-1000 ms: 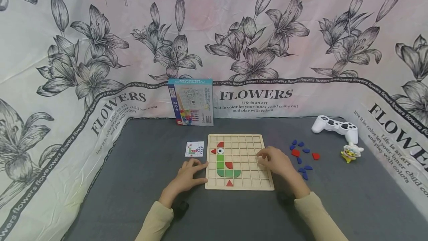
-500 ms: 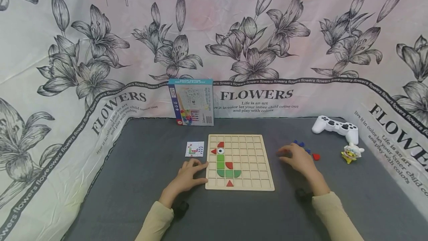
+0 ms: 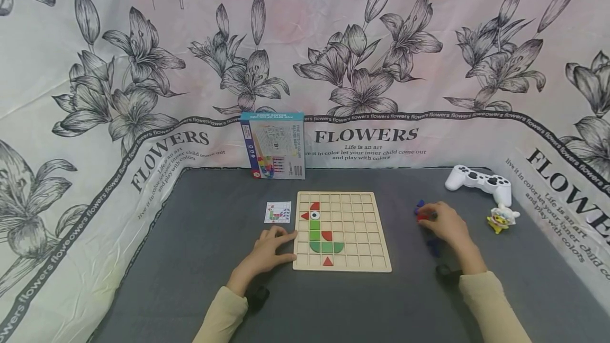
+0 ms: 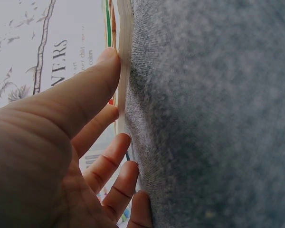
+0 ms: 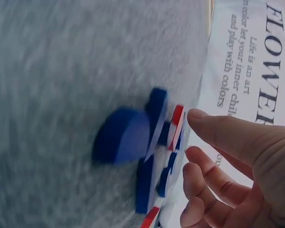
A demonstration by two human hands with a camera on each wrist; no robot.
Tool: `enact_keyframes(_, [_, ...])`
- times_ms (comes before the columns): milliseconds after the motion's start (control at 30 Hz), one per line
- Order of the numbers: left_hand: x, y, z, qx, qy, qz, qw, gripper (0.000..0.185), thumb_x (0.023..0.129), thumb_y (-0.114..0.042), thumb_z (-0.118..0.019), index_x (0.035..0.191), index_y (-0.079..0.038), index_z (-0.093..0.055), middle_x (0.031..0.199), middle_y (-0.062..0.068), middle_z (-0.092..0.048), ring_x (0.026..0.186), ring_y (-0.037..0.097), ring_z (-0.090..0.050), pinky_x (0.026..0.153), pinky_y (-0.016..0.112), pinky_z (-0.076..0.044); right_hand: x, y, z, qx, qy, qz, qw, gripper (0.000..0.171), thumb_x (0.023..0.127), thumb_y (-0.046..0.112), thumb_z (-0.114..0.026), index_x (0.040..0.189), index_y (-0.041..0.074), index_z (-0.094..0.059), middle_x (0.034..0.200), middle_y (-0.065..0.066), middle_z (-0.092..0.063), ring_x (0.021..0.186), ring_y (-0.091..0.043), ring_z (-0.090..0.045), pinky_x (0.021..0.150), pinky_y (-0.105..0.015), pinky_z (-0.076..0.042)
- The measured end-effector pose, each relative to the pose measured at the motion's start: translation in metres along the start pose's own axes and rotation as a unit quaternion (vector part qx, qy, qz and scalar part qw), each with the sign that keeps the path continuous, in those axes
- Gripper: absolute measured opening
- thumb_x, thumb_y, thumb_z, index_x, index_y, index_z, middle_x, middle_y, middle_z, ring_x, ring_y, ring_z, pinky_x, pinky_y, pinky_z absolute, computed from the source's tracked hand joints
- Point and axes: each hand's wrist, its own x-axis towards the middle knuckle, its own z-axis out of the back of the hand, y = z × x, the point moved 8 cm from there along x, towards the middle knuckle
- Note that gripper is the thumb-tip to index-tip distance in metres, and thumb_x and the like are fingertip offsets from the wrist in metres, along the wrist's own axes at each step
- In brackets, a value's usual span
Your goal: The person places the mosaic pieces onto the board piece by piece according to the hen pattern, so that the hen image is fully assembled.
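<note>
A wooden grid board [image 3: 357,229] lies flat, bearing green, red and white pieces laid out like a bird. My left hand [image 3: 263,252] steadies its left edge; in the left wrist view, the thumb and a fingertip rest against the board's side [image 4: 125,71], other fingers relaxed. My right hand [image 3: 446,223] hovers over loose pieces to the right, hiding several. Its fingertips are right by a red piece [image 3: 421,217]. In the right wrist view, thumb and fingers stand apart beside that red piece [image 5: 176,126], with blue petal-shaped pieces [image 5: 123,135] in front.
A small pattern card [image 3: 278,212] lies left of the board. Behind stands a toy box [image 3: 276,147] against the flowered cloth. A white game controller [image 3: 478,181] and a small yellow figurine [image 3: 499,220] sit at the right, beyond my right hand.
My right hand has moved from the board's right side out to the loose pieces, lowering near the red one. The left hand and the board have stayed in place.
</note>
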Motion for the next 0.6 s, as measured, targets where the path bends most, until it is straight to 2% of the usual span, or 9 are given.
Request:
enact_keyframes(133, [0.000,0.000,0.000,-0.002,0.000,-0.001,1.0000,0.060,0.082,-0.035,-0.069,0.135,-0.015,-0.049,0.114,0.004,-0.043,0.098,0.023,-0.034,0.084,0.047,-0.030,0.000,-0.007,0.000,0.003,0.012,-0.012,1.000,0.027,0.080,0.020,-0.070,0.103,0.005,-0.068,0.102,-0.019,-0.058,0.095,-0.040,-0.054,0.073,-0.054,-0.040])
enact_keyframes(367, [0.000,0.001,-0.001,-0.002,-0.002,0.001,1.0000,0.060,0.082,-0.035,-0.069,0.136,-0.015,-0.049,0.115,0.004,-0.043,0.099,0.023,-0.034,0.084,0.048,-0.030,0.002,-0.013,-0.002,0.000,0.041,-0.026,0.999,0.037,0.081,0.029,-0.070,0.108,0.004,-0.066,0.106,-0.021,-0.059,0.098,-0.042,-0.053,0.075,-0.056,-0.039])
enact_keyframes(600, [0.000,0.000,0.000,0.000,-0.001,0.001,1.0000,0.060,0.082,-0.035,-0.069,0.136,-0.015,-0.049,0.114,0.004,-0.043,0.099,0.024,-0.034,0.084,0.047,-0.030,0.005,-0.007,-0.004,0.000,0.049,-0.020,0.999,0.031,0.082,0.027,-0.070,0.103,0.004,-0.066,0.103,-0.017,-0.065,0.097,-0.040,-0.056,0.075,-0.055,-0.040])
